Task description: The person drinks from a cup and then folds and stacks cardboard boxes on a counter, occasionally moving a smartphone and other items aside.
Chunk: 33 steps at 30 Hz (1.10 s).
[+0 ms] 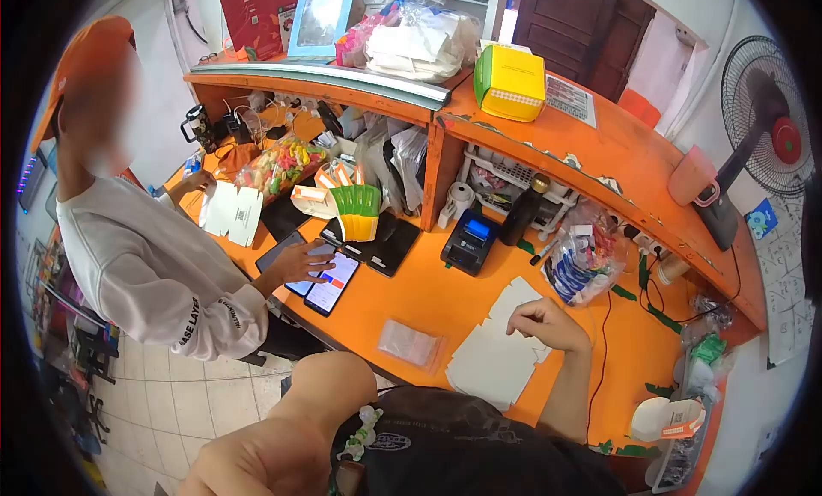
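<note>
The orange worktop [377, 299] is running beneath the raised shelf, and a co-worker in a pale sweater [163, 256] is standing at its left end, one hand [304, 263] reaching over the phones [330, 282]. The flat cardboard blanks [492, 359] are lying near the worktop's front edge, right of its middle. They are showing plain whitish-grey faces, overlapping, with notched, stepped outlines and angled flaps; no print is showing on them. The left hand [227, 466] is looming at the bottom left, cut off by the lower edge; its grip is not readable, and whether it is holding anything cannot be told. The right hand [541, 323] is hovering or resting over the blanks' right side, fingers curling loosely, with nothing visible in them; whether the fingertips are meeting is unclear. It is hiding part of the blanks, and the black shirt [479, 445] is covering their lowest edge. A black printer [467, 243] with a blue-lit screen is standing behind them. A clear plastic packet [409, 343] is lying just left of them, its contents hard to make out.
</note>
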### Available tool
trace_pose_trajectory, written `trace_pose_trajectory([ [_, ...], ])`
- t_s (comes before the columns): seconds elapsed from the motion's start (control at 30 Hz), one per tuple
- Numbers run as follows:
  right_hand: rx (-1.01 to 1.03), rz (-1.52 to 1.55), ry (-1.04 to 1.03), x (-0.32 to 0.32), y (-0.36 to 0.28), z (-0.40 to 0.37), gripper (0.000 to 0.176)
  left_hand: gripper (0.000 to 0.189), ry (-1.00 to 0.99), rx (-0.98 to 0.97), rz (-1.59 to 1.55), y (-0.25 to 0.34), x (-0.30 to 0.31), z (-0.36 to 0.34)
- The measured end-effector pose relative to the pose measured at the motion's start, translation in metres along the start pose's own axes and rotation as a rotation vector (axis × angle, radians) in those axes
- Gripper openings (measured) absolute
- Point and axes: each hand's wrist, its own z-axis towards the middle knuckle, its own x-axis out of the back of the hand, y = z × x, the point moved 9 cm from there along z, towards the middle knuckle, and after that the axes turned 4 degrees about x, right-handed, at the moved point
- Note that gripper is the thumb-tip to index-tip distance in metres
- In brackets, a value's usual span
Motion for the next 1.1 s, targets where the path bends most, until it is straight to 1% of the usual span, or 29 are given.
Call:
trace_pose_trajectory([
  [0.03, 0.000, 0.002, 0.001, -0.001, 0.012, 0.001, 0.016, 0.045, -0.001, 0.001, -0.001, -0.002, -0.005, -0.003],
  [0.1, -0.036, -0.010, 0.285, 0.030, 0.052, -0.006, 0.016, 0.042, 0.252, -0.152, 0.118, 0.006, 0.003, -0.012],
  [0.13, 0.095, -0.231, 0.512, 0.057, 0.069, -0.014, 0.015, 0.042, 0.245, -0.150, 0.106, 0.009, 0.004, -0.010],
  [0.2, -0.162, -0.569, 0.797, 0.093, 0.122, -0.047, 0.020, 0.041, 0.105, 0.008, 0.071, 0.000, -0.001, 0.002],
  [0.27, -0.571, -0.791, 0.572, 0.096, 0.183, -0.070, 0.024, 0.040, 0.083, 0.004, 0.037, -0.006, -0.006, 0.008],
  [0.3, -0.576, -0.782, 0.583, 0.096, 0.200, -0.078, 0.024, 0.039, 0.070, 0.000, 0.022, -0.008, -0.009, 0.011],
  [0.33, -0.731, -0.652, 0.541, 0.092, 0.233, -0.092, 0.024, 0.039, 0.068, -0.002, 0.011, -0.006, -0.007, 0.014],
  [0.37, -0.879, -0.519, 0.495, 0.082, 0.263, -0.106, 0.025, 0.038, -0.031, 0.089, -0.023, -0.010, -0.012, 0.017],
  [0.4, -0.883, -0.517, 0.505, 0.072, 0.278, -0.112, 0.025, 0.038, -0.130, 0.177, -0.056, -0.016, -0.020, 0.018],
  [0.47, -0.738, -0.586, 0.763, 0.065, 0.291, -0.129, 0.024, 0.038, -0.106, 0.176, -0.074, -0.016, -0.022, 0.016],
  [0.5, -0.739, -0.590, 0.772, 0.055, 0.298, -0.132, 0.024, 0.039, -0.081, 0.181, -0.085, -0.016, -0.023, 0.015],
  [0.57, -0.327, -0.981, 1.281, 0.046, 0.244, -0.144, 0.030, 0.039, -0.029, 0.187, -0.106, -0.018, -0.023, 0.011],
  [0.6, -0.323, -0.994, 1.289, 0.043, 0.248, -0.143, 0.030, 0.039, 0.000, 0.186, -0.115, -0.021, -0.023, 0.009],
  [0.63, -0.368, -0.984, 1.297, 0.045, 0.254, -0.143, 0.029, 0.039, 0.010, 0.168, -0.117, -0.028, -0.030, 0.000],
  [0.7, -0.422, -0.950, 1.305, 0.048, 0.257, -0.145, 0.027, 0.038, 0.449, -0.309, -0.011, -0.013, -0.015, -0.037],
  [0.73, -0.431, -0.925, 1.304, 0.048, 0.253, -0.145, 0.025, 0.038, 0.468, -0.335, -0.012, -0.012, -0.012, -0.037],
  [0.8, -0.493, -0.936, 1.209, 0.048, 0.249, -0.143, 0.027, 0.038, 0.185, -0.218, -0.207, -0.018, -0.018, -0.018],
  [0.83, -0.476, -0.960, 1.215, 0.049, 0.258, -0.144, 0.027, 0.038, 0.194, -0.241, -0.196, -0.006, -0.015, -0.012],
  [0.87, -0.307, -0.574, 1.379, 0.055, 0.283, -0.154, 0.026, 0.037, 0.123, -0.001, -0.057, -0.010, -0.024, 0.000],
  [0.9, -0.128, -0.176, 1.488, 0.065, 0.302, -0.159, 0.026, 0.038, 0.057, 0.239, 0.083, -0.024, -0.030, 0.003],
  [0.93, -0.106, -0.198, 1.480, 0.080, 0.271, -0.157, 0.026, 0.038, 0.072, 0.220, 0.100, -0.023, -0.028, 0.002],
  [1.0, 0.076, 0.486, 1.662, 0.097, 0.236, -0.169, 0.019, 0.038, 0.111, 0.051, 0.182, -0.013, -0.026, 0.004],
  [1.03, 0.213, 0.412, 1.659, 0.118, 0.193, -0.177, 0.012, 0.039, 0.119, -0.026, 0.224, -0.009, -0.025, 0.005],
  [1.07, 0.370, 0.237, 1.646, 0.137, 0.139, -0.193, 0.013, 0.039, 0.120, -0.096, 0.264, -0.003, -0.025, 0.005],
  [1.1, 0.529, -0.058, 1.560, 0.152, 0.073, -0.211, 0.013, 0.039, 0.114, -0.161, 0.298, 0.004, -0.026, 0.006],
])
